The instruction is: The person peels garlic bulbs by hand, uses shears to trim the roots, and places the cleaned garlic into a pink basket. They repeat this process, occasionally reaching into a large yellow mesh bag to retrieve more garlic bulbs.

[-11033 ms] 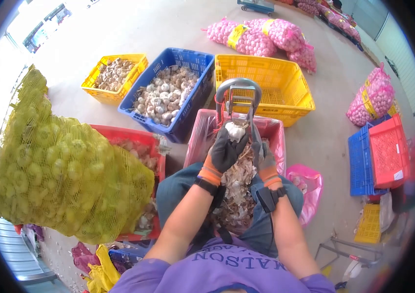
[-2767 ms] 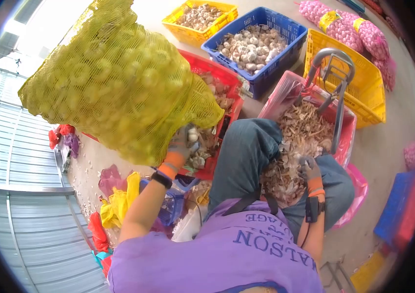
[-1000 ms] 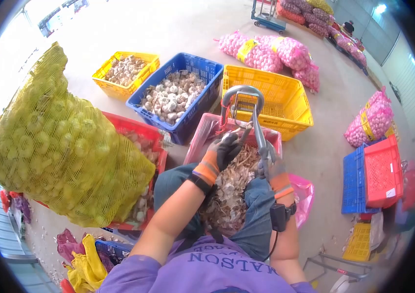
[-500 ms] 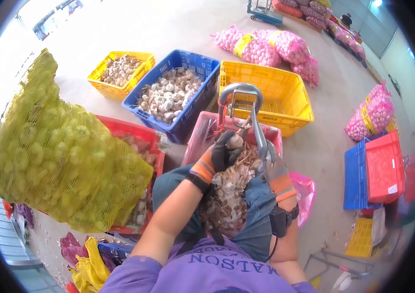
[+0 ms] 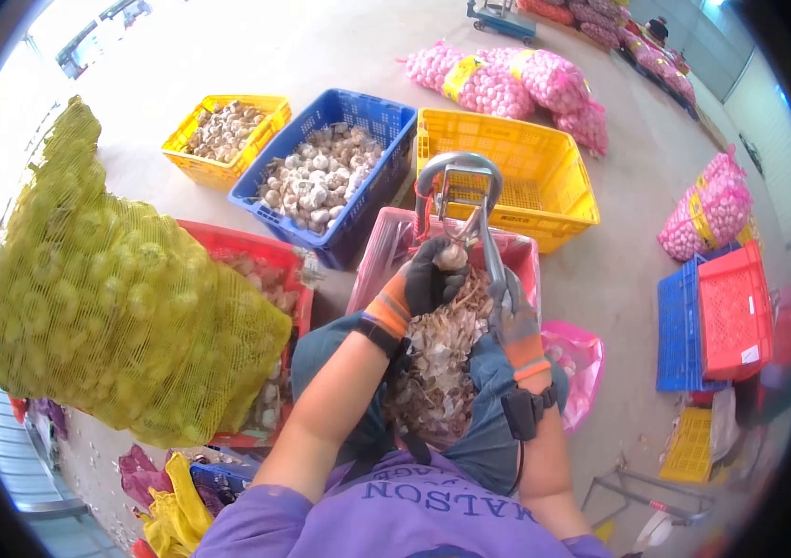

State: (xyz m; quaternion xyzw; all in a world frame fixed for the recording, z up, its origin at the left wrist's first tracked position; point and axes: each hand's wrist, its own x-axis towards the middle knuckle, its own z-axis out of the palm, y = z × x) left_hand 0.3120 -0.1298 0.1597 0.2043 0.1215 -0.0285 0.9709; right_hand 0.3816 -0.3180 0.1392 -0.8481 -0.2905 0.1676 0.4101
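My left hand (image 5: 428, 281), in a dark-palmed, orange-backed glove, is closed round a garlic bulb (image 5: 452, 258). The bulb's stem points up towards the jaws of a grey metal lever cutter (image 5: 459, 166); whether the blades touch it is too small to tell. My right hand (image 5: 513, 325), gloved alike, is wrapped round the cutter's long lever. Below both hands, a heap of dry garlic skins and stems (image 5: 432, 367) lies between my knees. Behind it stands a red crate (image 5: 386, 244) lined with clear plastic, under the cutter.
A big yellow-green net sack (image 5: 116, 316) of garlic leans over a red crate (image 5: 299, 321) on my left. Ahead stand a blue crate (image 5: 339, 244) and a small yellow crate (image 5: 219, 170) with garlic, and a larger yellow crate (image 5: 544, 223). Pink sacks (image 5: 507, 84) lie behind; stacked crates (image 5: 735, 321) stand right.
My left hand has raised the garlic bulb slightly, closer to the cutter's jaws. My right hand stays on the lever, its wrist shifted a little to the left.
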